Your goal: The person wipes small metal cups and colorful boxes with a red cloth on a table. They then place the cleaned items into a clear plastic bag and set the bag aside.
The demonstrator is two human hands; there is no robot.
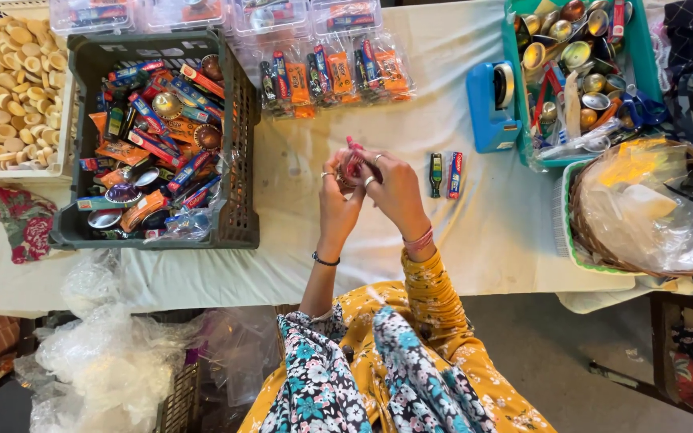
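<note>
**Red packet pinched between two hands**

Red and slim, a small packet (pixel 354 157) sits pinched between the fingertips of both hands, which meet close together above the white cloth-covered table (pixel 475 240). The left hand (pixel 338 195) grips it from below with curled fingers; the right hand (pixel 391 183) closes on it from the other side, rings showing on its fingers. Just right of the hands lie two small upright packets (pixel 445 175), one green, one red and blue. Left of the hands stands a dark crate (pixel 238 160) full of mixed packets and little metal bowls. Beyond the hands lie clear bagged sets (pixel 330 76). Further right stand a blue tape dispenser (pixel 491 104) and a teal tray (pixel 523 120).
</note>
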